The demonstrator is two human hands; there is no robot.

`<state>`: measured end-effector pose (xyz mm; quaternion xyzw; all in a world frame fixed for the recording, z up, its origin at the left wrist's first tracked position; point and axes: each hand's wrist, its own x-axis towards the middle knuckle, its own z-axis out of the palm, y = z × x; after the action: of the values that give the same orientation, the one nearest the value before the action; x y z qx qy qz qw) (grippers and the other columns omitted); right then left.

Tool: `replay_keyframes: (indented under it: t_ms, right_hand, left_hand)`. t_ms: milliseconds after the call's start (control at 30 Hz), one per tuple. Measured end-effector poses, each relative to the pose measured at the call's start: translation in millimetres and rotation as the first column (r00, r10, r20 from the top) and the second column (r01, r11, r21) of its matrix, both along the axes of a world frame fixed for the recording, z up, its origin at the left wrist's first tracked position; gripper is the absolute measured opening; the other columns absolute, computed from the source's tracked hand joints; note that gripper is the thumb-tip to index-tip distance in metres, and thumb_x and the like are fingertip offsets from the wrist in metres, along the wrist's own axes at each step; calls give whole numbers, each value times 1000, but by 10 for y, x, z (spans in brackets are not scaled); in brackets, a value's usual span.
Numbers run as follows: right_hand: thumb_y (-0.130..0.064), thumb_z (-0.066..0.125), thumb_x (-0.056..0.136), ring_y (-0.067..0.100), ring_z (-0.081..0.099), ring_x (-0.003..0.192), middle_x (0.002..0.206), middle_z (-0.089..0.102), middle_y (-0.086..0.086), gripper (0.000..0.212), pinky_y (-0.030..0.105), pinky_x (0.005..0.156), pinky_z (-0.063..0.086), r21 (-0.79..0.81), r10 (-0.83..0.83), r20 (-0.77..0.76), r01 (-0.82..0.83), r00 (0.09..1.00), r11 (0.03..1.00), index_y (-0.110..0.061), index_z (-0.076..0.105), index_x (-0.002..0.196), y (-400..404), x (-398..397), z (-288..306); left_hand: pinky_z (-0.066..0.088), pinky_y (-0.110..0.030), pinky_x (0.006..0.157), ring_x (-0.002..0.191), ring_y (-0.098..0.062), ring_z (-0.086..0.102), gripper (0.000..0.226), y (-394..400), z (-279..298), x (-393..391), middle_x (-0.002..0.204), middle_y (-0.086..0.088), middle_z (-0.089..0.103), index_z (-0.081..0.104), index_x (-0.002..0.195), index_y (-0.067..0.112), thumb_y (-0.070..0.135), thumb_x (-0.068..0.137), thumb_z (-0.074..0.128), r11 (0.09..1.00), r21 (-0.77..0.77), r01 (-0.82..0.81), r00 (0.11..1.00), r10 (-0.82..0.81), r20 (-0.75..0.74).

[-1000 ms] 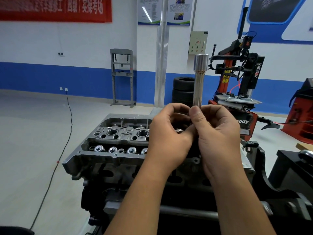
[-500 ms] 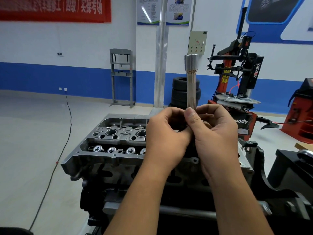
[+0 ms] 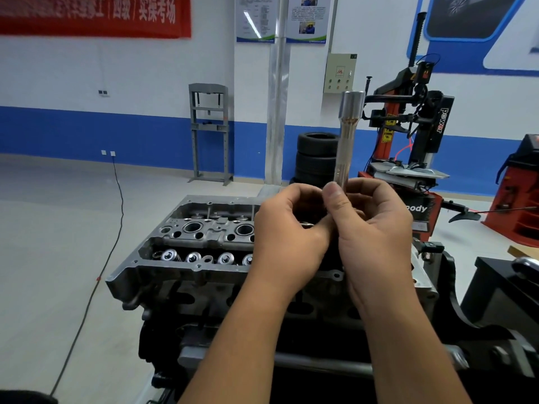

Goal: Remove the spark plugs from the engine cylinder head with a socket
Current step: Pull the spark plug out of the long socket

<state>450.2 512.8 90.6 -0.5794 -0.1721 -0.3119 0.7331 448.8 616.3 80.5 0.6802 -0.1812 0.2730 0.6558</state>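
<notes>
A long silver spark plug socket (image 3: 347, 135) stands upright in front of me, wide end up. My right hand (image 3: 376, 228) grips its lower shaft, thumb pressed on the near side. My left hand (image 3: 288, 231) curls against the socket's hidden lower end, and a small metal part shows between its fingers. What that part is I cannot tell. Below both hands lies the grey engine cylinder head (image 3: 180, 258) with open plug wells and shiny valve springs along its near row.
The head sits on a dark engine stand (image 3: 481, 325). A black cable (image 3: 96, 281) trails across the floor at left. Behind stand a stack of tyres (image 3: 315, 158), a red tyre changer (image 3: 414, 135), a grey press frame (image 3: 208, 132) and a metal pillar (image 3: 277, 112).
The socket and both hands have shifted slightly left and back between frames. The grip of both hands is unchanged.
</notes>
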Motion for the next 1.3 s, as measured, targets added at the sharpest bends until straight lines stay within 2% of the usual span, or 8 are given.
replay_keyframes:
  t_ms: [200,333,500,767,867,1000,1100,1300]
  right_hand:
    - [-20,72,96,4,70,72,78,74,-10,10,17,62,54,10,-5,-12,5,1000,1000,-24,69,88,-24,-2,10]
    - [-19,69,99,6,71,73,80,75,-6,14,17,63,54,2,21,-23,-21,1000,1000,-24,71,86,-10,-1,18]
    - [-29,84,86,18,76,79,86,76,-1,14,21,61,57,34,-5,-50,7,999,999,-26,71,87,-23,0,-10]
    - [-25,68,99,16,76,86,90,78,0,11,23,70,58,-29,3,-63,-5,998,1000,-24,75,90,-19,20,-4]
    - [-29,72,96,18,76,87,91,77,0,6,30,72,61,-2,14,-67,-14,998,1000,-28,74,90,-23,14,-7]
    - [-29,81,88,15,76,78,84,76,-2,10,23,65,59,23,26,-37,-25,999,999,-27,72,84,-32,-13,4]
    - [-25,73,95,12,75,76,82,76,-2,13,21,63,58,-7,44,-19,-44,999,999,-27,74,83,-15,-21,16]
    - [-28,69,98,15,75,81,87,77,0,15,22,66,57,17,55,-19,-55,998,998,-32,76,86,-11,-18,28]
  left_hand:
    - [61,-25,92,107,-6,74,25,14,13,-5,108,9,80,77,117,24,10,98,73,993,37,112,994,-112,-9]
    - [63,-25,85,102,-7,76,26,16,18,10,103,8,81,74,111,26,6,95,75,995,-1,95,995,-95,-25]
    - [62,-21,73,91,-8,77,24,9,10,6,93,9,79,72,98,27,8,88,83,999,-23,31,999,-31,-7]
    - [64,-31,89,103,-12,77,22,8,29,-18,105,4,81,74,114,21,5,100,68,991,-43,130,991,-131,-18]
    - [65,-30,83,99,-12,77,22,2,32,-24,100,4,80,72,109,24,6,97,73,996,-34,86,996,-87,-20]
    - [62,-21,75,93,-9,76,22,-2,28,-31,94,6,79,70,103,25,9,91,80,1000,-12,23,1000,-23,4]
    - [62,-22,75,92,-11,76,23,-11,30,-31,94,4,78,70,102,24,10,89,84,1000,-28,3,1000,-3,20]
    - [64,-31,89,103,-13,77,26,17,46,-63,105,4,80,72,113,25,3,98,71,988,-36,152,988,-152,5]
